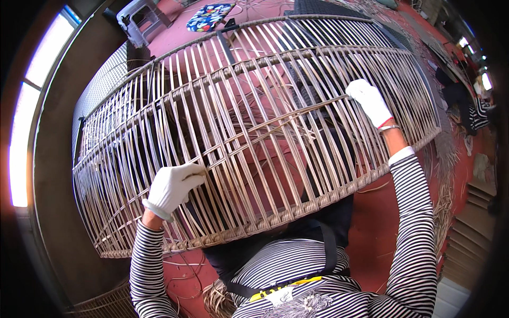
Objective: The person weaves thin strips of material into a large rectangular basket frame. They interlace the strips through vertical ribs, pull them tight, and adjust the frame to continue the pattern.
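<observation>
Panel: we have a long, curved lattice of slim brown strips, slightly glossy, with a thick braided near edge (305, 208) and another braided band (233, 70) nearer its far edge.
Strand: a thin, flat brown strand (297, 113) slants across the strips between our hands, its upper part at the right fist.
Gloves: both are white knitted cloth below striped sleeves (413, 204).
Right hand (368, 102): our fingers are curled together, clamped on the strand, over the panel's right half.
Left hand (175, 185): our fingers bend toward the thumb, tips against the strips, left of the panel's middle; we cannot tell whether they pinch anything. The strand passes just beyond them.
Floor: smooth red floor (371, 238) shows past the near edge.
</observation>
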`<move>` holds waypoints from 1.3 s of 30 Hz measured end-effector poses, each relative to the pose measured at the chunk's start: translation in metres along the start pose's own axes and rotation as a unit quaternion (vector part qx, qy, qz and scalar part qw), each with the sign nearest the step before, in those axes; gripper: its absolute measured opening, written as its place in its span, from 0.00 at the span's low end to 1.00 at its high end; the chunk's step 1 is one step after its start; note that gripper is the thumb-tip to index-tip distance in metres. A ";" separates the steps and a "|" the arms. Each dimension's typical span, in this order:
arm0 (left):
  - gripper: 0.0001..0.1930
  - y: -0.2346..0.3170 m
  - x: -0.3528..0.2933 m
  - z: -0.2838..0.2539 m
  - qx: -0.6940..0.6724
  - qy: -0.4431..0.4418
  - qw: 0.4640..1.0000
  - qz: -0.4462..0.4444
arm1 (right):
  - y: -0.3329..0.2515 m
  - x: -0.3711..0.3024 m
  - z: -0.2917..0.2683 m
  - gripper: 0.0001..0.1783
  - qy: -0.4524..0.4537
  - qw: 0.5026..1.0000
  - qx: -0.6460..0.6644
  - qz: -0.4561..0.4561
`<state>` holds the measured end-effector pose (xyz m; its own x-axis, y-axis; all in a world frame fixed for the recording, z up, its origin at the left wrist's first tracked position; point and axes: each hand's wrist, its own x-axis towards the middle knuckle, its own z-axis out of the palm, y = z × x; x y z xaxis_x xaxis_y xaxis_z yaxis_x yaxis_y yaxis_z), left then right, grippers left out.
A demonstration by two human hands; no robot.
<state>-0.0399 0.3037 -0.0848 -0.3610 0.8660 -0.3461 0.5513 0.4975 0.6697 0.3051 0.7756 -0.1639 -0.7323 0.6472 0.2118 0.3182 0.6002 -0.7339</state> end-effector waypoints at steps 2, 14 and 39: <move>0.13 -0.001 0.001 0.002 0.025 0.029 0.999 0.010 | -0.002 0.000 0.000 0.10 -0.001 1.000 -0.001 -0.007; 0.36 -0.024 -0.023 0.062 0.530 0.258 0.793 0.154 | -0.002 0.003 0.000 0.11 -0.015 0.997 -0.058 -0.037; 0.25 -0.034 -0.125 0.036 0.380 0.276 0.874 0.127 | 0.006 0.011 0.025 0.18 0.074 0.989 -0.097 -0.083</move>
<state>0.0132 0.1803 -0.0882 -0.3461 0.9012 0.2608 0.9310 0.3643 -0.0236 0.2838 0.7740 -0.1822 -0.6920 0.5852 0.4227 0.3204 0.7737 -0.5465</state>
